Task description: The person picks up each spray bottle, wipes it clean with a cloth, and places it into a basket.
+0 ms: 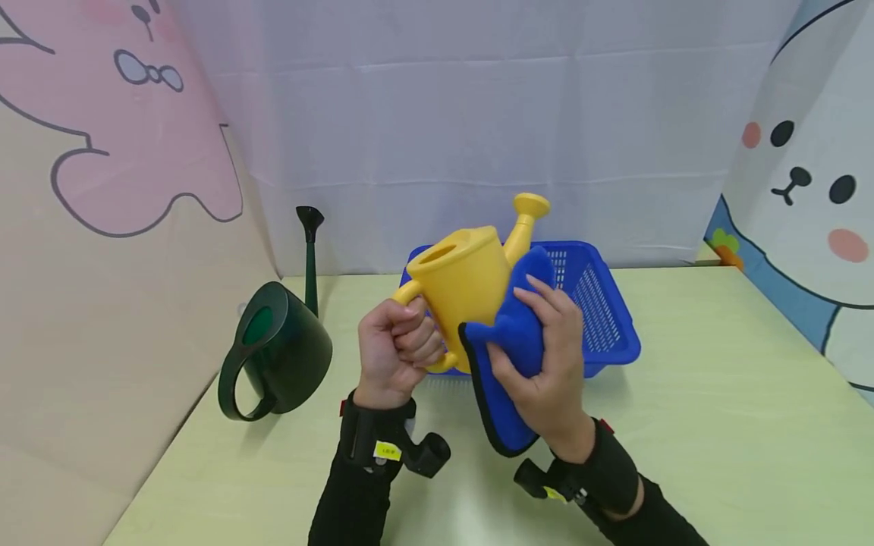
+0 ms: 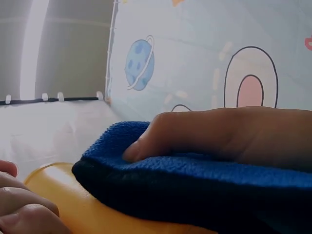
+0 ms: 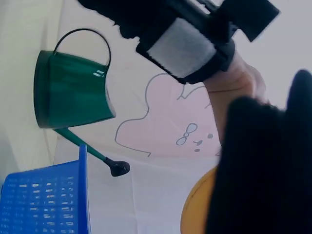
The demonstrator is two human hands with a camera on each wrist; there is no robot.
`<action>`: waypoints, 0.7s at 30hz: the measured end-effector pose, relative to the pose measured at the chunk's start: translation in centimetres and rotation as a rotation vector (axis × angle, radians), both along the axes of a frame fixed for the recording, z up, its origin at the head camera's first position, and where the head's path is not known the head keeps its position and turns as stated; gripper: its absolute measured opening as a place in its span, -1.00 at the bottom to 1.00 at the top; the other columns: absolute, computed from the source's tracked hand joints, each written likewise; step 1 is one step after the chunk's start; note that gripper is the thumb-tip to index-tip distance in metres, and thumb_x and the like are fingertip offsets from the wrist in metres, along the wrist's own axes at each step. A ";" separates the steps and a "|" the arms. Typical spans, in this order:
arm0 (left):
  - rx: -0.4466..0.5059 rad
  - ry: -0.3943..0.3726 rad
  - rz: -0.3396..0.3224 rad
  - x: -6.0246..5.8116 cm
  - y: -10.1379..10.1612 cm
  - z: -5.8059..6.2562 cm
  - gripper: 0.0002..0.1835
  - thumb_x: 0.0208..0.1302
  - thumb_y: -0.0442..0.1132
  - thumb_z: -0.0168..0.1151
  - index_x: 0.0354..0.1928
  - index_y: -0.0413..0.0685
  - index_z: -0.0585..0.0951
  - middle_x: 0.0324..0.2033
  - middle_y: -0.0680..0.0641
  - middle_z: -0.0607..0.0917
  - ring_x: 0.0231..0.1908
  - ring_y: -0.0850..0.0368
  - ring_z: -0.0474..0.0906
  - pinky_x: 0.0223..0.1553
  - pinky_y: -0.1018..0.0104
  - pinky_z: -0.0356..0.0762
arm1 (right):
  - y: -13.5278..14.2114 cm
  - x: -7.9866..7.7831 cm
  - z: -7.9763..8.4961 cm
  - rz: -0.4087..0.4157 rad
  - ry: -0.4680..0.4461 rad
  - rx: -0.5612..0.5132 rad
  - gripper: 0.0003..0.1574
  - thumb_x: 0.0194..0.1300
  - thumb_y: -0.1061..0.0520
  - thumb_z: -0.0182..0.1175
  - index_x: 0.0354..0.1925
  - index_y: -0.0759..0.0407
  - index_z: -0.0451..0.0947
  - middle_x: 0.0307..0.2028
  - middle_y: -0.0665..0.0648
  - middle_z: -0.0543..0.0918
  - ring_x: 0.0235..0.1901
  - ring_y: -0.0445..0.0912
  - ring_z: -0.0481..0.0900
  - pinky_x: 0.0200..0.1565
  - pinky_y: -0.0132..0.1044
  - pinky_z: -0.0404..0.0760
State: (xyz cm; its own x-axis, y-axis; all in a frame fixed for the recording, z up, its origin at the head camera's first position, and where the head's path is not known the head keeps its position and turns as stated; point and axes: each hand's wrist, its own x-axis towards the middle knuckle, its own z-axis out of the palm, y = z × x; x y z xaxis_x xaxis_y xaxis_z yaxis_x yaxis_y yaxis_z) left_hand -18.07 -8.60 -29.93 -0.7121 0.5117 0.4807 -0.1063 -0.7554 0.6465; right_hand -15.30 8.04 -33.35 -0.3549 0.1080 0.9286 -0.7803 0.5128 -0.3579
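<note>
The left hand (image 1: 396, 353) has its fingers curled tightly around the handle (image 1: 408, 293) of a yellow watering can (image 1: 471, 280), held up near the centre of the head view. The right hand (image 1: 556, 364), at about 4 o'clock from the can, pinches a fuzzy blue cloth (image 1: 522, 326) with a black underside between thumb and fingers. In the left wrist view, that dark underside lies against the can's yellow wall. The can's spout (image 1: 522, 231) points to 1 o'clock, its flared head uppermost.

Each wrist wears a strap carrying a small black camera, below black sleeves. A blue slotted basket (image 1: 617, 334) stands on the pale bench (image 1: 717, 440) beyond the hands, partly hidden by the can and cloth. At about 8 o'clock from the yellow can, well apart from it, is a dark green watering can (image 1: 300, 364), its long spout aimed at 12. Farther out hang curtains, with a pink figure around 10 o'clock and a white one between 2 and 3.
</note>
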 end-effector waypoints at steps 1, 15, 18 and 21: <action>-0.003 0.002 -0.003 0.0 0.1 0.0 -0.70 0.12 -0.31 -0.41 -0.75 0.01 0.08 -0.86 0.08 0.02 -0.89 0.23 -0.07 -0.82 0.44 -0.22 | -0.2 0.0 -0.1 -0.028 0.032 0.020 -0.37 0.04 -0.07 0.10 0.00 0.29 0.37 0.08 0.31 0.41 0.10 0.12 0.27 0.06 0.16 0.25; -0.054 0.002 0.037 0.1 0.3 -0.1 -0.67 0.14 -0.33 -0.53 -0.75 0.04 0.08 -0.84 0.08 0.02 -0.88 0.25 -0.06 -0.82 0.42 -0.26 | -1.2 0.0 -0.7 -0.173 0.216 0.161 -0.47 0.12 -0.11 0.04 -0.08 0.25 0.41 0.03 0.34 0.41 0.07 0.25 0.23 0.04 0.21 0.24; -0.047 0.023 0.027 0.1 0.4 -0.1 -0.67 0.14 -0.33 -0.52 -0.75 0.03 0.09 -0.85 0.08 0.02 -0.88 0.24 -0.06 -0.81 0.41 -0.25 | -1.0 0.0 -0.4 -0.119 0.155 0.111 -0.45 0.13 -0.11 0.03 -0.06 0.27 0.40 0.05 0.34 0.40 0.09 0.22 0.23 0.07 0.20 0.23; -0.049 0.027 0.029 0.2 0.4 -0.2 -0.67 0.13 -0.34 -0.51 -0.75 0.03 0.10 -0.85 0.07 0.03 -0.88 0.24 -0.05 -0.81 0.40 -0.24 | -0.6 0.1 0.0 -0.039 0.062 0.045 -0.45 0.12 -0.05 0.06 -0.03 0.28 0.38 0.08 0.32 0.40 0.12 0.16 0.23 0.10 0.15 0.21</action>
